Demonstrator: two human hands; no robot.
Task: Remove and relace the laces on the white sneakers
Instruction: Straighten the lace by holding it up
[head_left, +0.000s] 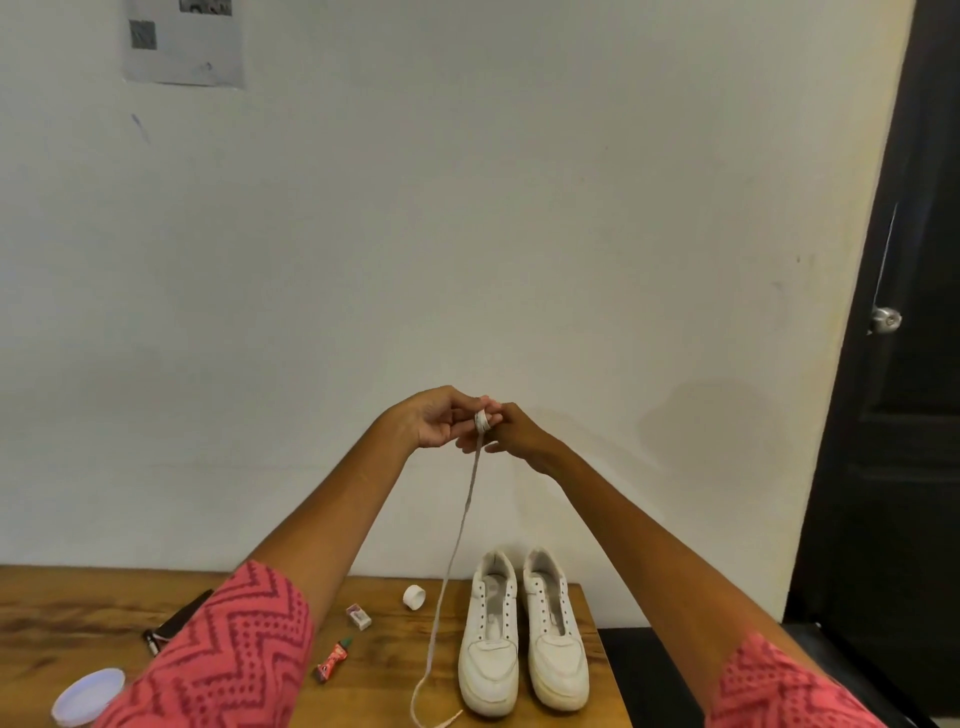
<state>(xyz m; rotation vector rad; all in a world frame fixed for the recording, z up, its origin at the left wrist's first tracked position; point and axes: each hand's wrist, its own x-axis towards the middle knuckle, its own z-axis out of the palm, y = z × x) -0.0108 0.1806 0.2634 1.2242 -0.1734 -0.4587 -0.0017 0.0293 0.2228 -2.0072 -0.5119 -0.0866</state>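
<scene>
Nearest, at the front edge of the surface (597, 696), the free end of the lace (457, 545) curls on the wood just left of the white sneakers (524, 639). They stand side by side, toes toward the person, and every eyelet that shows looks empty, so the removal seems done. A little farther left lie a small orange tube (332, 659), an eraser-like block (358, 616) and a white cap (414, 597); a white lid (88, 696) sits at the near left edge. From the wood the lace climbs almost straight up to the hands, raised in front of the wall (467, 208). The left hand (439, 418) has its fingers curled, with the lace wound in a small coil about one fingertip. The right hand (511, 431) pinches the lace beside that coil, the two hands touching. The step looks like coiling the loose lace. To do it well, keep light, even tension so each turn lies flat beside the last. Feed with the right hand and let the tail lift off the wood freely. Watch that it does not catch the cap or the tube as it drags.
</scene>
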